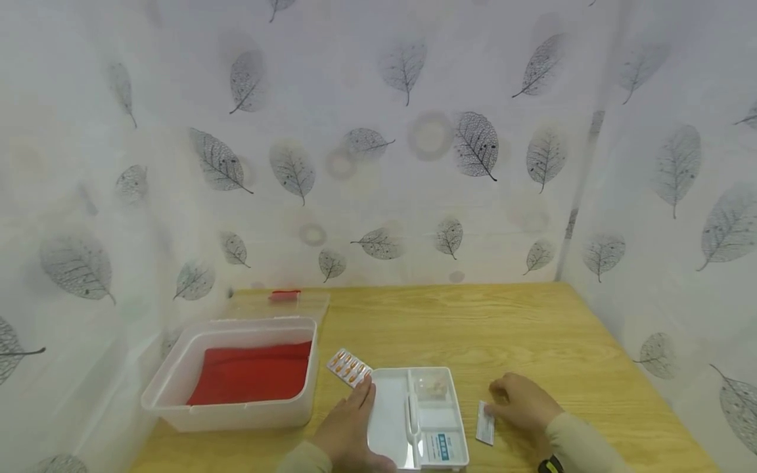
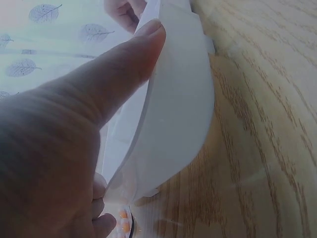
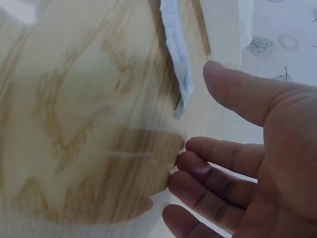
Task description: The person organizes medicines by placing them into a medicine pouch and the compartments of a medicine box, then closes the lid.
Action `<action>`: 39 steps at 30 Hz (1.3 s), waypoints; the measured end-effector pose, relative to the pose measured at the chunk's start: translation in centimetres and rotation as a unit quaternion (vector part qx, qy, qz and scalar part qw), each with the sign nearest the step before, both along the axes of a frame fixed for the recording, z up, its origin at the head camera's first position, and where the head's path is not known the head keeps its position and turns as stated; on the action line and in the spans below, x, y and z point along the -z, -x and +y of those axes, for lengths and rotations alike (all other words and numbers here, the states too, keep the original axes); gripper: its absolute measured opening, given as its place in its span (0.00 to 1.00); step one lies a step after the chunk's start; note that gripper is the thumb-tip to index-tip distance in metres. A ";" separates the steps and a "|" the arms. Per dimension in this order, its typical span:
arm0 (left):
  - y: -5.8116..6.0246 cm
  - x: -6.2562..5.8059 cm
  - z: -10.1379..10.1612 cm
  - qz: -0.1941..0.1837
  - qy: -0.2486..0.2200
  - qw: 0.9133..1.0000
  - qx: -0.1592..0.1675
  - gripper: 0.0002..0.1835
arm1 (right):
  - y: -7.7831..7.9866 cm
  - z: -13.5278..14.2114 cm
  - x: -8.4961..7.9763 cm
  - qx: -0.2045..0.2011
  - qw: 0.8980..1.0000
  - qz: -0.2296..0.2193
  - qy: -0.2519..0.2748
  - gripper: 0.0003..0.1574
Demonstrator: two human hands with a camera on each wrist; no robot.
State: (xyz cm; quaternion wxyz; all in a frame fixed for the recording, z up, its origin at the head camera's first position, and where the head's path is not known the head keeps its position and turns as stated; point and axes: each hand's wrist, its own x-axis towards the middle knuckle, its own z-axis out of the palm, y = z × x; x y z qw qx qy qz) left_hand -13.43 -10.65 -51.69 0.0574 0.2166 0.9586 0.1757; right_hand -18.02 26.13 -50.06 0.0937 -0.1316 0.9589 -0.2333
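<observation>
A white pill box point(image 1: 387, 410) lies open on the table, its right side divided into compartments. Along its left edge rests my left hand point(image 1: 351, 420), fingers extended toward the far corner and the thumb laid straight on the rim in the left wrist view. Just beyond those fingertips is a blister pack point(image 1: 347, 365) of orange capsules, partly overlapped by the hand. Right of the box lies a small white packet point(image 1: 485, 424). My right hand point(image 1: 523, 401) is beside it; the right wrist view shows loosely bent fingers with nothing between them, close to the packet point(image 3: 176, 49).
Small pale pieces point(image 1: 436, 387) sit in the box's far compartment, and a blue-and-white sachet point(image 1: 440, 447) in the near one. To the left stands a translucent plastic bin point(image 1: 236, 414) containing red cloth point(image 1: 254, 374), with a clear lid point(image 1: 310, 303) behind. Leaf-patterned curtains surround the table.
</observation>
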 end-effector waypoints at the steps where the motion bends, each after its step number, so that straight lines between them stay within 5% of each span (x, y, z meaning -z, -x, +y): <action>1: 0.0 -0.1 0.0 -0.001 0.000 1.000 0.000 0.76 | -0.1 0.0 0.0 0.002 1.000 0.000 0.001 0.36; 13: -0.3 -0.6 0.2 0.003 0.007 1.000 0.002 0.76 | -1.3 -1.0 0.0 -0.002 1.000 0.000 -0.007 0.41; 31: -0.1 0.2 0.0 -0.006 0.000 1.000 -0.006 0.75 | -1.1 -1.5 0.7 -0.071 0.993 -0.063 0.071 0.16; 39: -0.1 0.0 0.2 -0.002 0.008 1.000 -0.001 0.75 | -1.2 -1.6 0.5 -0.073 0.992 -0.052 0.085 0.26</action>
